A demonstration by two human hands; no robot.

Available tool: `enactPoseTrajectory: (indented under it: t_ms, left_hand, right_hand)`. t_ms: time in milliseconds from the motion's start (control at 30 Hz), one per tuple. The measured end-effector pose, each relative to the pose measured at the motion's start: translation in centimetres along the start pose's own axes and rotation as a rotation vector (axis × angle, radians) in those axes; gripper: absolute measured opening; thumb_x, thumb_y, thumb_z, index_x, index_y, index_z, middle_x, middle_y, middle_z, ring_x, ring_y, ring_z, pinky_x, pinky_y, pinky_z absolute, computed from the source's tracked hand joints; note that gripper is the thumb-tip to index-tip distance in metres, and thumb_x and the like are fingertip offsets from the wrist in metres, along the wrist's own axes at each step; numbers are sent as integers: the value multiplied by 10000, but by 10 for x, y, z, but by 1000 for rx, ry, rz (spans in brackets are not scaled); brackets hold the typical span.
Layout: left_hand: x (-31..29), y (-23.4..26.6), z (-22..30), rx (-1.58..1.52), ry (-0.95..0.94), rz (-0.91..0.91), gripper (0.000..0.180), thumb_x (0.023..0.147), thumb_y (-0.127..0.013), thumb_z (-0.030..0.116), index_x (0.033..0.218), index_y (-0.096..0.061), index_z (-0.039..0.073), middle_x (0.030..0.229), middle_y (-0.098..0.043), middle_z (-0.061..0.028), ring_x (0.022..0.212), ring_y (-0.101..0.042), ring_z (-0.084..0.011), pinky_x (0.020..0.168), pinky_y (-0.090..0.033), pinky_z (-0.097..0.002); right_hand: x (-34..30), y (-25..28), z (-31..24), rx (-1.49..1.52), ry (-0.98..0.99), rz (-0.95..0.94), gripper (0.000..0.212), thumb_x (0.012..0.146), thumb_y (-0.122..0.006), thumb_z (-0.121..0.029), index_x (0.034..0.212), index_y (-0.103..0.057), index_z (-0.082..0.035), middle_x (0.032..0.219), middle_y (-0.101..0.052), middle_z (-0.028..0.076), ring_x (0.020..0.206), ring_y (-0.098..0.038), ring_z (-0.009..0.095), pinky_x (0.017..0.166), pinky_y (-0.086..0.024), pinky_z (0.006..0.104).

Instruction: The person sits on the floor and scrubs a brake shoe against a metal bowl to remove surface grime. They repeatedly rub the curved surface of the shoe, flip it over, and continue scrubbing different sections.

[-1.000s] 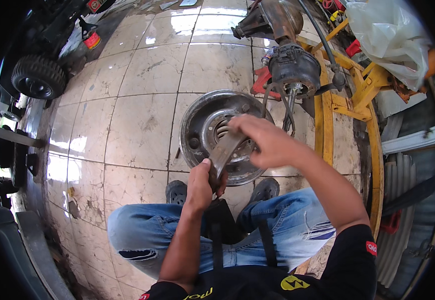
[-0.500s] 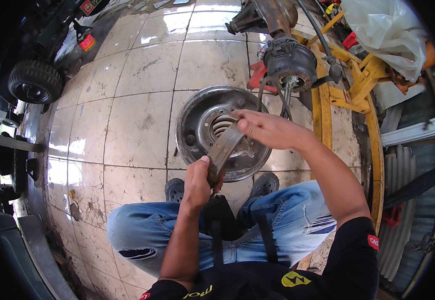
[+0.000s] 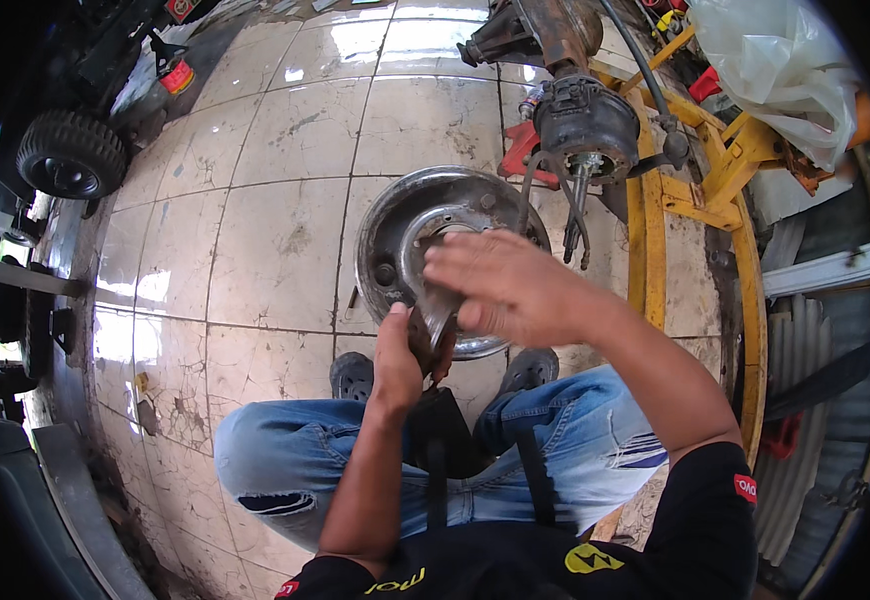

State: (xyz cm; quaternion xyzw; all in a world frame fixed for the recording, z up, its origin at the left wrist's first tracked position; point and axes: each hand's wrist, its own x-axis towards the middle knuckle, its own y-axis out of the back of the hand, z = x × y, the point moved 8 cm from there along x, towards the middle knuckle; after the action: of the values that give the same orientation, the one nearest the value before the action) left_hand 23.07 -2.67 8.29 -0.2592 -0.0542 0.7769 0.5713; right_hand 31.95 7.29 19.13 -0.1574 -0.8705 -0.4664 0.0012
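Observation:
My left hand (image 3: 394,362) grips the lower end of a curved metal brake shoe (image 3: 439,318), tilted up and away from me. Across its upper part lies my right hand (image 3: 503,282), fingers stretched out flat and thumb apart, hiding that end of the shoe. Whether anything thin is under the right palm cannot be seen. Beneath both hands, a round steel brake drum or plate (image 3: 377,235) rests on the tiled floor, its centre mostly covered by the right hand.
An axle with a dark round hub (image 3: 583,118) stands beyond, beside a red stand (image 3: 525,155). A yellow frame (image 3: 645,250) runs along the right, with a clear plastic bag (image 3: 770,70) above. At the left are a tyre (image 3: 70,155) and a red-labelled container (image 3: 177,78).
My right hand has slid from the shoe's far end down toward me and flattened over it. The shoe tilts more steeply; my left hand keeps its grip.

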Motion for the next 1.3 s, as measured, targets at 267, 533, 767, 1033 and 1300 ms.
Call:
enactPoseTrajectory:
  t_ms: [267,533,767,1033,1300]
  left_hand:
    - [0,-2,1,-243,103,-58,772,986,-103,507,1040,-645,-41,712,-635,-138,462,-483,-165,431,-387,-233]
    - [-3,-13,-6,-507,72,-132,436,966,-313,264,1168,-559,-34,832,-621,-141,561,-533,-161,428,-349,-221]
    - [3,-15,-6,-531,80,-151,353,973,-385,254,1110,-583,-5,706,-563,-79,441,-403,-93,404,-301,-221]
    - [0,-17,-10,-486,110,-208,364,980,-377,275,1087,-600,8,721,-592,-60,418,-378,-76,398,-294,-217]
    - [-2,-18,-3,-352,140,-199,330,980,-364,269,1002,-603,43,772,-616,-60,425,-387,-84,396,-295,-220]
  right_hand:
    - [1,-1,-19,-141,51,-59,668,980,-420,-588,1358,-540,-51,1433,-512,155,1401,-395,330,1154,-284,474]
    - [-2,5,-26,-222,68,-60,708,938,-450,-620,1406,-505,-91,1469,-486,122,1418,-377,312,1173,-252,488]
    - [0,5,-26,-282,62,24,719,917,-480,-635,1349,-548,-65,1424,-519,158,1392,-413,322,1155,-278,506]
    - [3,5,-16,-272,-3,-13,747,950,-358,-674,1389,-528,-94,1459,-497,129,1408,-396,303,1171,-253,505]
    - [3,1,-19,-325,49,17,635,942,-485,-570,1349,-554,-88,1415,-536,130,1370,-440,304,1157,-282,503]
